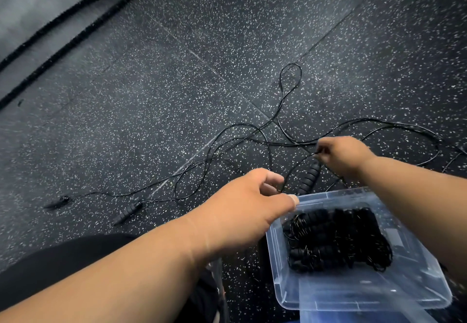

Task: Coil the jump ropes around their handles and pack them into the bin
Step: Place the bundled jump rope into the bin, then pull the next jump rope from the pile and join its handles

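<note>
- Both grips were noted over the floor (177, 45), just beyond the bin (417, 295).
- Right hand (341, 156): fingers were seen curled, with the thin black cord (252, 143) pinched at the fingertips near the top end of a ribbed handle (309, 177).
- Left hand (242, 204): thumb and forefinger were seen brought together on the same cord, just left of that handle; whether the cord was truly clamped could not be fully told through blur.
- The handle was observed between the two hands, its long axis running from the bin's far rim up toward the right hand. The right hand was nearer its top end, the left nearer its lower end.
- The remaining cord was seen loose in loops on the floor, spreading away and leftward to two further handles: one (127, 213) lying near the left forearm, one (56, 202) further left, blurred.
- Coiled ropes (336, 239) were recorded already lying inside the bin, touching one another.
- Judgement: winding of this rope appeared barely begun; the slack would have to be drawn in from the far left.
</note>
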The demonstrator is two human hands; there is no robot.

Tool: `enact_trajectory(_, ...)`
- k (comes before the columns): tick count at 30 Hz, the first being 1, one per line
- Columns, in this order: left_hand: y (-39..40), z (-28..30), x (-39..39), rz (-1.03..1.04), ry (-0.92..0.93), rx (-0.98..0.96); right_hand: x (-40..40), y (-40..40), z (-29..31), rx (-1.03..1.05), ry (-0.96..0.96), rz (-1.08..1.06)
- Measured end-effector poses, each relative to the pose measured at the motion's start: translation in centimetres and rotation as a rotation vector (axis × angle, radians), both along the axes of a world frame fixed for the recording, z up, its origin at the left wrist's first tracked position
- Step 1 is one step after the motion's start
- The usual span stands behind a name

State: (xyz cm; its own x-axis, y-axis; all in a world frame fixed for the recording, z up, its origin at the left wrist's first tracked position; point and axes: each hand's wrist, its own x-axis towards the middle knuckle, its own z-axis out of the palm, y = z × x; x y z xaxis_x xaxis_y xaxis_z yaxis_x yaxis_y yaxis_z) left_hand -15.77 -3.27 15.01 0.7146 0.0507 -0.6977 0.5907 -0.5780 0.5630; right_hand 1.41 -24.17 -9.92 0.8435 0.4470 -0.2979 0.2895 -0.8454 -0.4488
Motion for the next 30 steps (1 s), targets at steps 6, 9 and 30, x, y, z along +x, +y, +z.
enact_trajectory(6, 0.8, 1.2, -0.6, 0.05, -0.15, 0.194, -3.9, 5.1, 13.6, 0.456, -0.026, 0.042)
enact_trajectory(9, 1.3, 1.4, -0.9, 0.1, -0.226, 0.239, -6.5, 6.7, 20.0, 0.78, 0.105, 0.02)
enact_trajectory(30, -0.3, 10.7, -7.0, 0.657, -0.485, -0.843, -21.9, 5.2, 30.0, 0.675, 0.495, 0.019)
